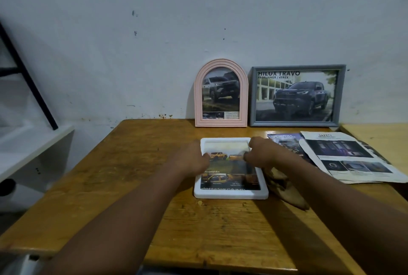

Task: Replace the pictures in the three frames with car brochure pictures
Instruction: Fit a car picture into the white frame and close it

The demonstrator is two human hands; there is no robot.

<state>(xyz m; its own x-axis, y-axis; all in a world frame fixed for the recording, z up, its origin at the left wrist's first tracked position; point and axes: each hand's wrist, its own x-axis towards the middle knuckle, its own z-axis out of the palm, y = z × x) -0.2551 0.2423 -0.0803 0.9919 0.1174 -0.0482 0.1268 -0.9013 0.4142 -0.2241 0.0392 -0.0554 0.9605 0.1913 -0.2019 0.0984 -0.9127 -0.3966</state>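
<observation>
In the head view, a white frame [231,195] is lying flat near the middle of the wooden table [132,164]. A car brochure picture [229,172] showing yellow pickups is sitting inside it.

The left hand [194,157] is coming in over the frame's 9 o'clock edge, with its curled fingers resting on the picture. The right hand [260,153] is reaching in from about 2 o'clock, its fingers also bent down onto the picture's upper part. I cannot tell whether either hand is pinching the sheet or only pressing on it.

At 12 o'clock from the white frame, a pink arched frame [198,98] is standing upright against the wall and showing a pickup picture. At 1 o'clock, just beside the pink one, a grey frame [297,68] is leaning on the wall and showing a dark truck.

At 3 o'clock, loose brochure pages [344,155] are lying overlapped on the table. At 4 o'clock, a brown crumpled thing [287,188] is lying against the white frame's corner, partly under the right forearm. Well off at 9 o'clock, a white shelf [33,142] is standing beside the table.
</observation>
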